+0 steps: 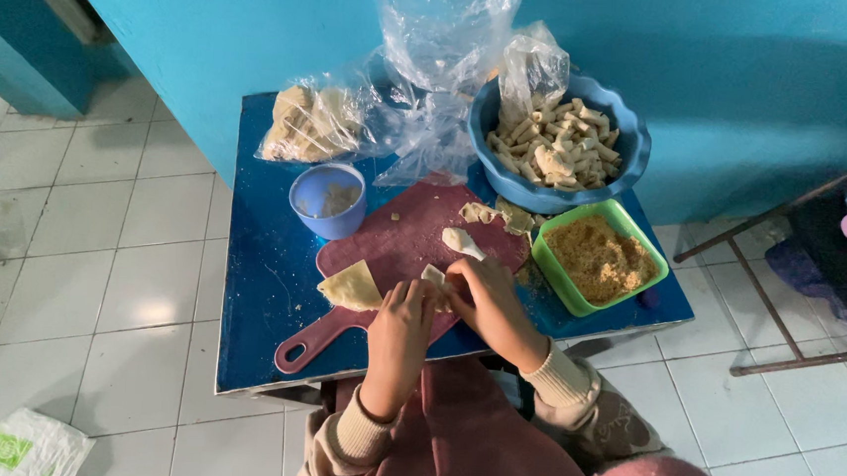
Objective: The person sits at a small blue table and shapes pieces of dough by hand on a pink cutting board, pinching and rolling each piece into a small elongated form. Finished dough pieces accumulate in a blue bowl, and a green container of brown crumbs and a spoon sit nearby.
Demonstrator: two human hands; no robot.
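Left hand (399, 328), right hand (484, 297) pinch soft pale dough wrapper (434, 277).

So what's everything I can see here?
table: 1, blue, against the wall
board: 1, maroon, on the table
wrapper: 1, pale, flat on the board
roll: 1, pale, on the board
big bowl: 1, blue, holds rolled pieces
green tub: 1, holds crumbs
cup: 1, blue, left of the board
bags: several, clear plastic, at the back
chair: 1, dark frame, right
left hand: on a folded wrapper
right hand: same wrapper
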